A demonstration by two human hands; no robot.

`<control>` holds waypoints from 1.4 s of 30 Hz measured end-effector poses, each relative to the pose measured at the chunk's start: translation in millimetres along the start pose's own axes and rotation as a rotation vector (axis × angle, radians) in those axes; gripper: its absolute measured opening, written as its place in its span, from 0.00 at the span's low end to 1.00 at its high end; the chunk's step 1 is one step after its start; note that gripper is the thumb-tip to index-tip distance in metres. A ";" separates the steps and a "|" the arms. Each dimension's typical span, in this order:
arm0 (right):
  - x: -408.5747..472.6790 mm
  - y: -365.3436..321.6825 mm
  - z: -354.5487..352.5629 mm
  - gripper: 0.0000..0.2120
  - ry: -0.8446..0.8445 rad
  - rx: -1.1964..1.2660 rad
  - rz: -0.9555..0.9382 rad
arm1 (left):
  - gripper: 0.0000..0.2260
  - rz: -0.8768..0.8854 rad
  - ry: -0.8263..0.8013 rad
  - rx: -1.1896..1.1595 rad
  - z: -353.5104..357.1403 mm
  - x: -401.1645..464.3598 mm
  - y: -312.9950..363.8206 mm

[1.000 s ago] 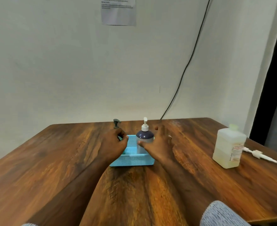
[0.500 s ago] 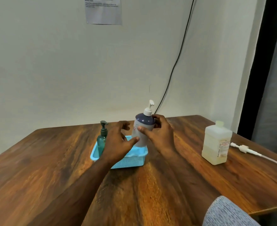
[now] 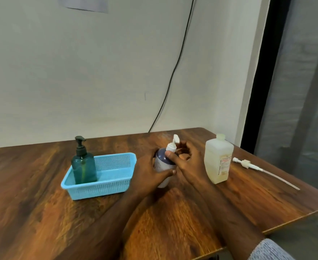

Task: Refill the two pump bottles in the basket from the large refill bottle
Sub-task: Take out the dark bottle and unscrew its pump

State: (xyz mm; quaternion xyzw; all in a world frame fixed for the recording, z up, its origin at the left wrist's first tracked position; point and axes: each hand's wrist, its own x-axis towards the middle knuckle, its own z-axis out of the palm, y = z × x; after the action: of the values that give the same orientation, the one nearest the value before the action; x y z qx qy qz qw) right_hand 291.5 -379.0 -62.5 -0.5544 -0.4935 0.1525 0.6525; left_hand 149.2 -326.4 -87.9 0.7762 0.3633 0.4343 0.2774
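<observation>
The table (image 3: 42, 212) is glossy, grained wood. The basket (image 3: 102, 184) is perforated matt blue plastic. The left bottle (image 3: 83, 166) is clear teal plastic; the right refill bottle (image 3: 219, 160) is cloudy, translucent plastic. The near sleeve (image 3: 268, 250) is knitted grey cloth.

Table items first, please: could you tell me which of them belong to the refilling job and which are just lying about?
Part of the job:
- white pump bottle, held by the left hand and right hand
- green pump bottle, in the blue basket
- large refill bottle

Just lying about:
- loose pump with tube
- black cable
- paper on the wall
</observation>
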 end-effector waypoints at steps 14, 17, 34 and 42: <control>18.5 18.5 21.5 0.15 0.155 0.132 -0.020 | 0.36 0.047 0.014 -0.171 16.7 1.3 -10.6; 21.7 16.8 18.9 0.16 0.146 0.170 0.011 | 0.32 0.041 0.004 -0.204 17.4 0.8 -8.8; 13.4 20.4 16.9 0.13 0.130 0.142 -0.058 | 0.35 -0.019 -0.101 -0.237 10.7 -2.2 -14.3; 9.4 14.4 17.1 0.19 0.090 0.123 -0.139 | 0.30 0.010 -0.105 -0.244 11.7 -2.5 -11.6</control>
State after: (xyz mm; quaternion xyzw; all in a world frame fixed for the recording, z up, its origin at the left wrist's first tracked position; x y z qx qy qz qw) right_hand 286.9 -357.3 -72.4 -0.4843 -0.4905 0.1117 0.7158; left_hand 154.9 -323.0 -103.2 0.7602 0.2887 0.4353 0.3863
